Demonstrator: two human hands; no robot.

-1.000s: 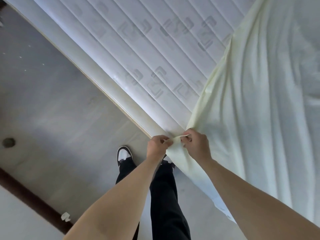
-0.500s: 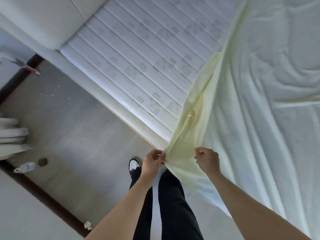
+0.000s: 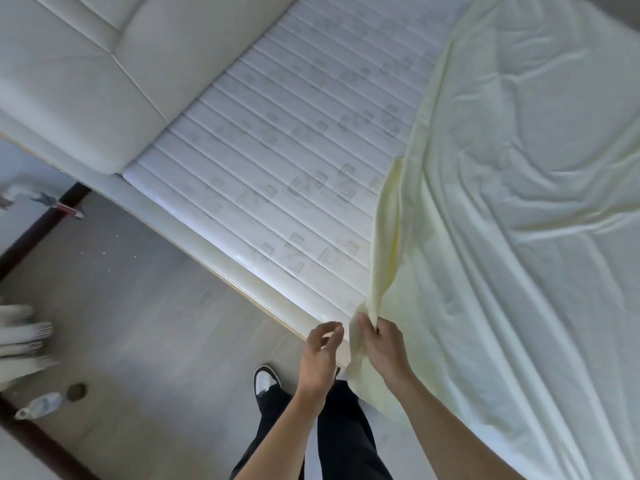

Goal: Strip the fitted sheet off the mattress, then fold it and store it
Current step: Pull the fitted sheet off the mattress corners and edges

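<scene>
Overhead, the pale grey floor [image 3: 131,306] filled the room to the left of the fingers, with a dark skirting strip [image 3: 38,230] crossing its far left side. Beyond the fingertips lay the bare quilted mattress [image 3: 277,174], white and ribbed with faint printed marks, butting against a padded cream headboard [image 3: 86,81] further off to the left. The pale yellow fitted sheet [image 3: 519,209] covered the mattress to the right of the fingers, wrinkled and peeled back so that its loose edge ran diagonally down to the hands and hung off the bed's near side below them.

The right hand [image 3: 386,348] pinched a gathered fold of that edge, fingers curled round the cloth just at the mattress rim. The left hand [image 3: 320,351] hovered just beside it, fingers loosely bent and apart, holding nothing; whether its tips brushed the cloth could not be told. Below the wrists stood dark trouser legs and a black-and-white shoe [image 3: 265,379]. Well left of the fingers, a plastic bottle [image 3: 41,405] lay on the floor beside a small dark round spot [image 3: 76,391].
</scene>
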